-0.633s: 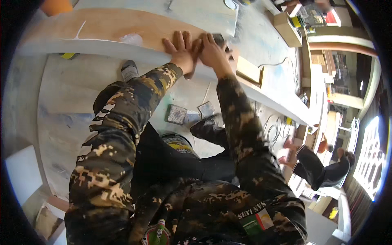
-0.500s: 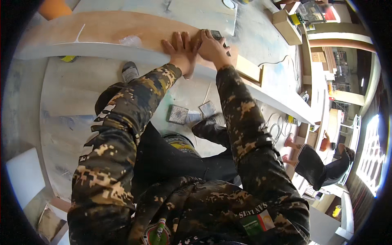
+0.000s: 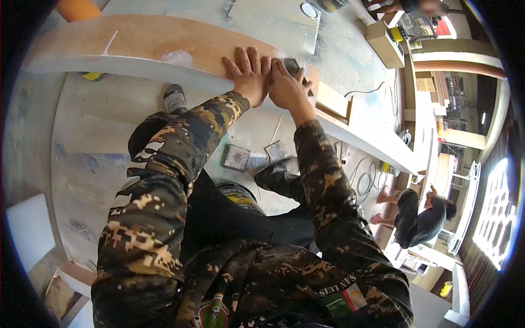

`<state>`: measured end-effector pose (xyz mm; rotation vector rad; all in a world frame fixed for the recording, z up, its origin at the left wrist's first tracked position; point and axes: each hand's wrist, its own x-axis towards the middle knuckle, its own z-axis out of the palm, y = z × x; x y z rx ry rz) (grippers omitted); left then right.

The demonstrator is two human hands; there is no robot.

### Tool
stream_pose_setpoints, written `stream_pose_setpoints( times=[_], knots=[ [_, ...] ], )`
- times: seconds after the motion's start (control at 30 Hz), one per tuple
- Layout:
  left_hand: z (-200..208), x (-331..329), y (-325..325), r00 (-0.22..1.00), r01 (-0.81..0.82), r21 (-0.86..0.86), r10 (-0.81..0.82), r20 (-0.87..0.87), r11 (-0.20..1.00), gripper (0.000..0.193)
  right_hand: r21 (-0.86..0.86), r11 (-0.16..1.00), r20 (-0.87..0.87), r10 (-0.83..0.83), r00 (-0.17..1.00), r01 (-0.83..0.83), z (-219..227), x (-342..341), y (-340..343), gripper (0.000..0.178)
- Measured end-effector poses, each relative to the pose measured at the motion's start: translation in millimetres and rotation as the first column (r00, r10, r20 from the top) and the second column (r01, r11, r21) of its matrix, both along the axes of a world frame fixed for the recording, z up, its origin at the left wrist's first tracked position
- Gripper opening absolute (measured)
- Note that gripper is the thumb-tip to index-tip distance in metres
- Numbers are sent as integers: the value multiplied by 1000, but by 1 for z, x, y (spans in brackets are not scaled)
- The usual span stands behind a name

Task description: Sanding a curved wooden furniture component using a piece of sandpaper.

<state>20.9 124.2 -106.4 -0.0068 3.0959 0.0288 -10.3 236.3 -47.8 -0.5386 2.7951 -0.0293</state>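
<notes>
A long curved board [image 3: 147, 41] with a brown face and white edge stretches across in front of me. My left hand [image 3: 250, 76] lies on its brown face, fingers spread, holding nothing. Close against it on the right, my right hand [image 3: 288, 90] presses a dark, sandpaper-like pad [image 3: 290, 66] to the board. My fingers cover part of this pad, so its full shape is hidden. A whitish patch [image 3: 178, 57] and a white streak [image 3: 111, 42] mark the board left of my hands.
Below the board, two small square blocks [image 3: 237, 157] lie on the floor near my shoe [image 3: 279, 172]. A bucket [image 3: 239, 195] stands between my legs. Coiled cable [image 3: 367, 177] lies to the right, near another person [image 3: 418, 218]. A white panel [image 3: 30, 232] is at far left.
Both hands have shifted slightly right and toward me along the board, the dark pad moving with my right hand. The person at right has changed posture.
</notes>
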Motion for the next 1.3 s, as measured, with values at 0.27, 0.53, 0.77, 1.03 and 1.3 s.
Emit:
stream_pose_setpoints(
  times=[0.27, 0.53, 0.77, 1.03, 1.3],
  knots=[
    [23, 0, 14, 998, 66, 108, -68, 8, 992, 121, 19, 998, -97, -51, 994, 53, -2, -38, 2, 64],
    [16, 3, 13, 993, 90, 143, -78, -86, 986, 105, 21, 993, -116, -109, 987, 113, -6, -28, 10, 66],
    [12, 8, 3, 999, 26, 9, -25, -41, 1000, 103, -4, 998, -150, -63, 987, 63, -15, 6, 4, 62],
    [16, 9, 11, 995, 72, 155, -59, -84, 985, 102, 82, 989, -4, -120, 993, 120, 6, -32, 3, 67],
    [7, 9, 8, 984, 125, 190, -97, -151, 974, 111, 42, 999, 3, -25, 1000, 25, 9, -43, 8, 64]
  ],
)
